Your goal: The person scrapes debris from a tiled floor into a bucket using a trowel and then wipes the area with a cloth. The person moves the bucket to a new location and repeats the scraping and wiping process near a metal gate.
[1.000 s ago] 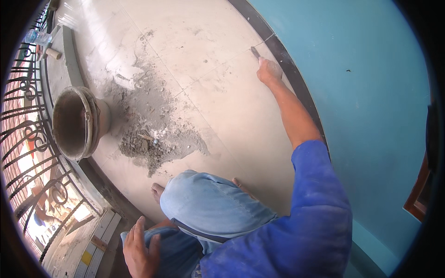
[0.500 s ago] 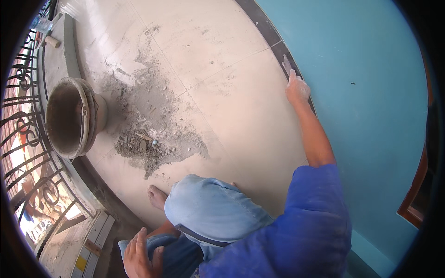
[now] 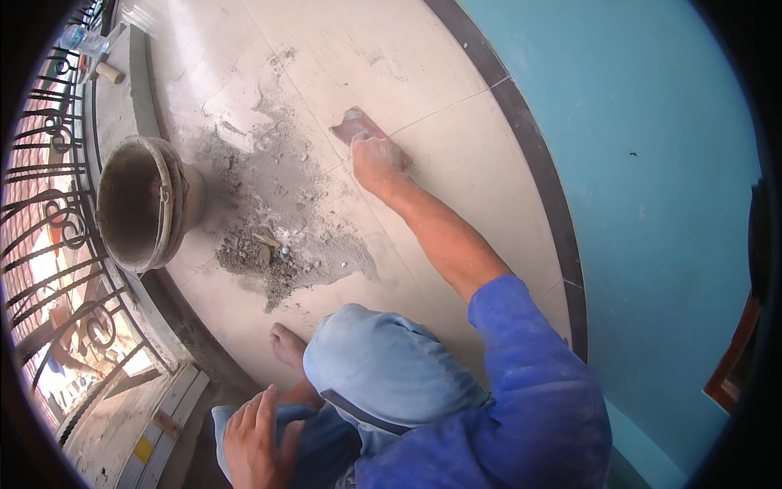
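Note:
Over the pale floor tiles [image 3: 456, 147], my right hand [image 3: 378, 167] is closed on a flat scraper [image 3: 357, 125]. The scraper's broad, dusty reddish-grey blade lies low at the tiles, just right of a spread of grey mortar dust [image 3: 281, 175]. Its handle is mostly covered by my fingers. My left hand [image 3: 259, 436] rests by my bent left knee, fingers stretched out and holding nothing. Closer to my legs, the debris thickens into a heap of crumbs and small stones [image 3: 261, 259].
A dirty bucket [image 3: 194, 198] stands left of the debris, beside a low ledge [image 3: 134, 90] and black iron railing [image 3: 57, 171]. A plastic bottle [image 3: 80, 38] lies at the far left. A dark tile border [image 3: 521, 122] runs along the turquoise wall [image 3: 643, 212] on the right.
My right hand has swung left with the scraper, from the dark border by the wall to the open tiles near the dust. My left hand stays by my knee.

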Action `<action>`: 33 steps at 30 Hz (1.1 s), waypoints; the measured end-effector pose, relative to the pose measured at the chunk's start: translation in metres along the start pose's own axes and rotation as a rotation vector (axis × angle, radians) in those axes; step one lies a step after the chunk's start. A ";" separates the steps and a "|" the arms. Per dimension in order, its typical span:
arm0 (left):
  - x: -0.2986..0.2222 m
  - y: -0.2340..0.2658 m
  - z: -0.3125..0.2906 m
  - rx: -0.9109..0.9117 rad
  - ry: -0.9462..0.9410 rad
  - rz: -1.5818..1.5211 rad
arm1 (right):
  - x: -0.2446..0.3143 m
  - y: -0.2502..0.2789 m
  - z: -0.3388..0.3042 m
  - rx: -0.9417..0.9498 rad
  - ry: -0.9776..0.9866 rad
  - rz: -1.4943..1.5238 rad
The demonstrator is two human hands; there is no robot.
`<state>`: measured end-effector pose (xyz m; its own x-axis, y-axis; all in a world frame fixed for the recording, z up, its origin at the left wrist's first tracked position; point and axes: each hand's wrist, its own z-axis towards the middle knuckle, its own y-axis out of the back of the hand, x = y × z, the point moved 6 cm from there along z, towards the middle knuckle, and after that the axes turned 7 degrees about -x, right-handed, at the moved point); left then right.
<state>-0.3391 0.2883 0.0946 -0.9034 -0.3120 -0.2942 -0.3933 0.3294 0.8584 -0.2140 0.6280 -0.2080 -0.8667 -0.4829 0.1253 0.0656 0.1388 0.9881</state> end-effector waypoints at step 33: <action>0.044 -0.009 -0.009 -0.093 0.076 -0.162 | 0.006 0.016 -0.154 -0.027 -0.149 0.649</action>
<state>-0.3741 0.2639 0.0775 -0.8128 -0.4214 -0.4022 -0.5117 0.1867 0.8386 -0.1417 0.4944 -0.1775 -0.7060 -0.1837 0.6840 0.6079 0.3383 0.7183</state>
